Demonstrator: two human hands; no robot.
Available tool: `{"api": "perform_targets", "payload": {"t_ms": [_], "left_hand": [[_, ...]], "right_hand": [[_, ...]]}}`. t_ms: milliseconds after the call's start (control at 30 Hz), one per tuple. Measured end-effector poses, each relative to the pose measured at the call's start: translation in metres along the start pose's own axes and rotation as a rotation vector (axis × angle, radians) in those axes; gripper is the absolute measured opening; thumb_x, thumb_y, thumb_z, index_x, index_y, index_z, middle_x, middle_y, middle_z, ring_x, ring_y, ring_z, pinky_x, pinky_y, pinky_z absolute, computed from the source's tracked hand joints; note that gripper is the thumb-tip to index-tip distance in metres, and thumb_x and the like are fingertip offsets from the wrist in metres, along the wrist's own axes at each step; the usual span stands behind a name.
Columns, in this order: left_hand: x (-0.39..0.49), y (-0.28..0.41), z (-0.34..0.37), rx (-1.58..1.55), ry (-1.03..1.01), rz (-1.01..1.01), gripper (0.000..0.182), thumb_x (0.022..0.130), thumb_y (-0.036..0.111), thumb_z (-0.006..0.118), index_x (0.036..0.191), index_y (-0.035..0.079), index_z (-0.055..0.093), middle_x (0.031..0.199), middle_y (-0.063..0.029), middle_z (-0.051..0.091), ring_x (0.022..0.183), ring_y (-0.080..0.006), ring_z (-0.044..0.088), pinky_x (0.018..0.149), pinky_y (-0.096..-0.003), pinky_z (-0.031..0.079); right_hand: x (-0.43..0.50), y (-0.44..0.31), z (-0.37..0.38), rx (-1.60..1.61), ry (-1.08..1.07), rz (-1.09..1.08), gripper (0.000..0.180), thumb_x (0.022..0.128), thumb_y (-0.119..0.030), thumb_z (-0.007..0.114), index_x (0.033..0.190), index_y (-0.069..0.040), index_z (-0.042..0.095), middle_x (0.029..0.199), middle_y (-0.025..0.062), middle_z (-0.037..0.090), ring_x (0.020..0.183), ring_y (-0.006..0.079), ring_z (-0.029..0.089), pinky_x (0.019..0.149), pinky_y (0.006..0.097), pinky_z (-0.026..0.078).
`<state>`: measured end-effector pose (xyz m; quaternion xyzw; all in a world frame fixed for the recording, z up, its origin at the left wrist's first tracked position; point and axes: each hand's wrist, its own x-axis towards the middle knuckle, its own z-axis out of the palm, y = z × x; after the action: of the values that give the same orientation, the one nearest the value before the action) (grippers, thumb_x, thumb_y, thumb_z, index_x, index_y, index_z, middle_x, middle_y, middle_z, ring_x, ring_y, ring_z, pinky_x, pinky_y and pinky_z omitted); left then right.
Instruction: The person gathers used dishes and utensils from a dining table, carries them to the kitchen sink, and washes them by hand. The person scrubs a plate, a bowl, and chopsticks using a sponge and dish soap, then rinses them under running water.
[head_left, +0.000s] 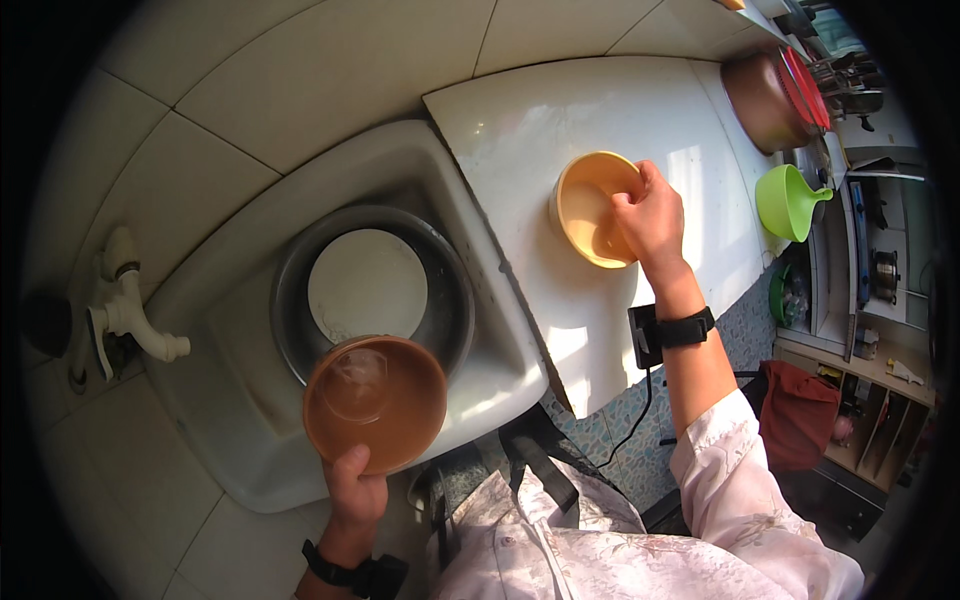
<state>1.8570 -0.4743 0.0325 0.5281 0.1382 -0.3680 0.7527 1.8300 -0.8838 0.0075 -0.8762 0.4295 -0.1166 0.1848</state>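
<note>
My left hand (355, 484) holds a brown bowl (397, 420) by its rim, thumb on the inside, over the near edge of the sink. Some clear liquid seems to lie in that bowl. My right hand (651, 217) grips the rim of a yellow bowl (592, 176), which is over the white countertop right of the sink; whether it touches the surface I cannot tell. In the sink stands a round metal basin (289, 300) with a pale round plate or bowl (367, 285) inside it. The brown bowl overlaps the basin's near rim in view.
A white plastic faucet (142, 322) juts over the left end of the white sink (217, 442). Along the far right of the countertop (525, 112) stand a brown pot (761, 101) with a red rim and a green dipper (784, 202). Shelves and a red cloth (799, 412) are at right.
</note>
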Motion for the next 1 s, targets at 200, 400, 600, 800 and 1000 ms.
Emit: {"api": "perform_targets", "payload": {"t_ms": [200, 400, 600, 800, 1000], "left_hand": [[-0.001, 0.001, -0.001, 0.002, -0.006, -0.005, 0.063, 0.078, 0.022, 0.049, 0.136, 0.004, 0.031, 0.131, -0.0112, 0.043, 0.12, -0.0254, 0.045, 0.1, -0.0424, 0.039], [0.0, 0.002, 0.002, -0.001, -0.021, 0.007, 0.063, 0.078, 0.022, 0.049, 0.136, 0.004, 0.032, 0.132, -0.0112, 0.043, 0.121, -0.0254, 0.045, 0.101, -0.0425, 0.039], [-0.002, 0.005, 0.004, 0.002, -0.016, 0.009, 0.063, 0.078, 0.022, 0.049, 0.136, 0.004, 0.032, 0.132, -0.011, 0.043, 0.121, -0.0253, 0.044, 0.101, -0.0424, 0.038], [-0.004, 0.007, 0.008, 0.032, -0.04, 0.008, 0.064, 0.077, 0.022, 0.049, 0.136, 0.004, 0.032, 0.131, -0.011, 0.043, 0.121, -0.0257, 0.045, 0.1, -0.042, 0.039], [-0.006, 0.013, 0.016, 0.024, -0.062, -0.02, 0.062, 0.078, 0.021, 0.048, 0.135, 0.002, 0.033, 0.13, -0.0122, 0.045, 0.119, -0.026, 0.046, 0.099, -0.0404, 0.04]], "right_hand": [[0.0, 0.0, 0.0, -0.021, 0.038, -0.047, 0.031, 0.075, -0.016, 0.064, 0.103, -0.006, 0.058, 0.088, 0.0138, 0.067, 0.082, 0.0316, 0.064, 0.073, 0.0382, 0.051], [-0.001, -0.004, -0.001, -0.056, -0.023, 0.031, 0.031, 0.075, -0.016, 0.064, 0.103, -0.005, 0.056, 0.088, 0.0143, 0.067, 0.083, 0.0324, 0.064, 0.073, 0.0386, 0.051], [-0.003, -0.008, -0.002, -0.05, 0.01, -0.017, 0.027, 0.076, -0.015, 0.062, 0.1, -0.004, 0.056, 0.085, 0.0145, 0.066, 0.08, 0.0322, 0.064, 0.071, 0.0398, 0.05], [-0.002, -0.01, -0.004, -0.054, 0.002, -0.009, 0.025, 0.076, -0.013, 0.063, 0.098, -0.003, 0.055, 0.083, 0.0142, 0.066, 0.08, 0.033, 0.063, 0.072, 0.0398, 0.05], [-0.003, -0.005, -0.008, 0.063, -0.083, 0.027, 0.031, 0.077, -0.014, 0.065, 0.104, -0.004, 0.055, 0.09, 0.0126, 0.065, 0.083, 0.0317, 0.062, 0.073, 0.0385, 0.05]]}}
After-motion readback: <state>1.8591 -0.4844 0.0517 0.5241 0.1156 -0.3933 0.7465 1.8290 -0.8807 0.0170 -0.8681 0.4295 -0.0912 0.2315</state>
